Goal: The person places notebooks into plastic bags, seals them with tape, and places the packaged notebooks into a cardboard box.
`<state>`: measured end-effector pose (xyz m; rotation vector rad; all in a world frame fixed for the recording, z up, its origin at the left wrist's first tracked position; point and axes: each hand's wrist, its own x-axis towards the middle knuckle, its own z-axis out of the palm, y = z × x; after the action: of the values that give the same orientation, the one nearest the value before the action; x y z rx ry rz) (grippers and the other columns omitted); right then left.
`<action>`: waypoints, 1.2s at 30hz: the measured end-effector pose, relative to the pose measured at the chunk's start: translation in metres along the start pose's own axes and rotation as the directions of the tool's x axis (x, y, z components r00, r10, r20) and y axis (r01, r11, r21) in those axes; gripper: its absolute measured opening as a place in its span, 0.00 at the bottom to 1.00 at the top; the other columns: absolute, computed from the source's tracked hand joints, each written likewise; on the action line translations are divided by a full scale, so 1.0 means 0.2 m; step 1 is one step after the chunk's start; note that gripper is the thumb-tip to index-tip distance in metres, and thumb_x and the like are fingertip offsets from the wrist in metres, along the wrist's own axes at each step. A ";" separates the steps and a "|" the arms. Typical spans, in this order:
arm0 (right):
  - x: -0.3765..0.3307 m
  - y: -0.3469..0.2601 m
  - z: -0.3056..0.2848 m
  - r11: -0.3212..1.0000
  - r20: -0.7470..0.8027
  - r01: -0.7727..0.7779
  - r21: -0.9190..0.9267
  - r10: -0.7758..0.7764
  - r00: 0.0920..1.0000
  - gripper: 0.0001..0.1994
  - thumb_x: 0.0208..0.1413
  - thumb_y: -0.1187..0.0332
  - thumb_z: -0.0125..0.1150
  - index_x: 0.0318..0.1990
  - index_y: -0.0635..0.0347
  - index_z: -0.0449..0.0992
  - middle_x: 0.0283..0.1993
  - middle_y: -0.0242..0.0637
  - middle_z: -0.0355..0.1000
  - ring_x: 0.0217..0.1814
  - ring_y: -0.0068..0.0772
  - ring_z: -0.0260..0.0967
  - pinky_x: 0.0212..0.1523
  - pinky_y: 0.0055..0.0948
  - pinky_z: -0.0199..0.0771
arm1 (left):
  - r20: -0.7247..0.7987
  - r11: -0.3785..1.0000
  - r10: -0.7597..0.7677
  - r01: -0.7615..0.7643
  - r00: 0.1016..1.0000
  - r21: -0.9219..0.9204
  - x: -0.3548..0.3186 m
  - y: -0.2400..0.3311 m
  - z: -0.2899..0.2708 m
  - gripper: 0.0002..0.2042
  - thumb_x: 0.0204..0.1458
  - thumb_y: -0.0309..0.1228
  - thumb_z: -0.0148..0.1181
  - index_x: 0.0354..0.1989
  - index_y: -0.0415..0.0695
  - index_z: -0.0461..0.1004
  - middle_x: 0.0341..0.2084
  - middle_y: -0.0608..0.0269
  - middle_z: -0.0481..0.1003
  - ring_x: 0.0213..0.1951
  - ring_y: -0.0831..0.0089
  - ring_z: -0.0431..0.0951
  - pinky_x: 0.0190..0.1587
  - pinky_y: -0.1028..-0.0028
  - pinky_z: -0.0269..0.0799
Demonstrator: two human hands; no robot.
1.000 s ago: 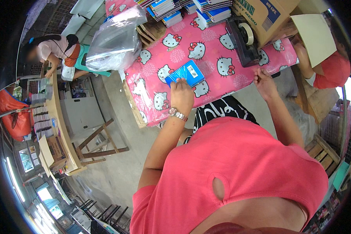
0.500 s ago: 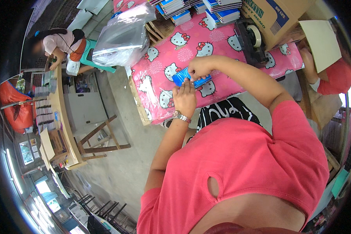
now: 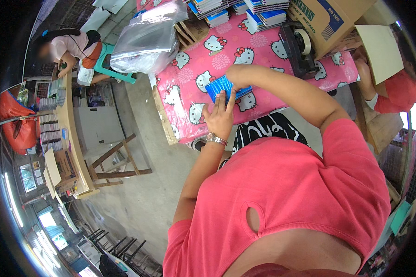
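The person in the pink shirt leans over the table (image 3: 282,55), which is covered with a pink cloth printed with white cartoon cats, and both hands are on a small blue packet (image 3: 224,86) lying flat near the table's near edge, a little left of its middle. The left hand (image 3: 221,116), with a metal watch (image 3: 215,139) at the wrist, rests open, fingers stretched forward and laid flat across the packet's near end, pressing rather than clutching. The right hand (image 3: 235,76) comes in from the far side with the forearm reaching across the table; it looks curled over the packet's upper right corner, but I cannot tell whether it pinches the edge or only pushes against it, since the knuckles hide the fingertips. The blue surface shows fine pale streaks, like a glossy wrap or the fanned edges of thin sheets. To my eye the work in hand is squaring or smoothing this packet against the table, the flat palm steadying while the other hand tidies a corner. The next move seems to call for firm downward pressure from the left palm, so the slick packet does not slide on the cloth, and a careful grip at the corner. Farther back stand stacks of blue-and-white notebooks (image 3: 263,11), a tape dispenser (image 3: 298,48) and a brown cardboard box (image 3: 326,21); a clear plastic bag (image 3: 145,39) bulges at the table's left end. Another person sits at a long bench (image 3: 71,134) far to the left.
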<state>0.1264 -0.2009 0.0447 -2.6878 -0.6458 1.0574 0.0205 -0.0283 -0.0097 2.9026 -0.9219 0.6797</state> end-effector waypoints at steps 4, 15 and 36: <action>-0.12 0.15 0.01 0.992 -0.350 0.075 -0.102 -0.106 0.931 0.23 0.31 0.54 0.75 0.30 0.65 0.78 0.30 0.49 0.75 0.36 0.48 0.74 0.36 0.41 0.73 | 0.089 0.997 -0.081 0.082 0.993 -0.014 -0.06 0.01 -0.04 0.24 0.51 0.43 0.59 0.58 0.55 0.66 0.56 0.61 0.70 0.53 0.73 0.73 0.56 0.39 0.49; 0.14 0.24 0.10 0.910 -0.568 0.345 0.228 -0.164 0.807 0.24 0.53 0.44 0.55 0.41 0.59 0.78 0.37 0.48 0.75 0.43 0.47 0.72 0.45 0.41 0.70 | 0.148 0.984 -0.133 0.149 0.980 -0.097 0.02 0.10 0.03 0.38 0.39 0.45 0.68 0.61 0.52 0.60 0.67 0.59 0.51 0.69 0.58 0.45 0.61 0.35 0.36; -0.33 -0.27 0.60 0.549 -0.782 0.671 0.498 -0.051 0.622 0.51 0.54 0.50 0.58 0.67 0.73 0.27 0.71 0.63 0.31 0.75 0.53 0.30 0.71 0.41 0.34 | 0.248 0.052 -0.676 0.380 0.694 -0.923 -0.02 0.08 -0.13 0.44 0.45 0.13 0.54 0.68 0.35 0.33 0.63 0.48 0.53 0.63 0.64 0.55 0.65 0.70 0.48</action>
<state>-0.0162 -0.1819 0.0131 -1.7693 -0.4521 0.0417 -0.0021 -0.0354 0.0099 1.6693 0.0179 0.2220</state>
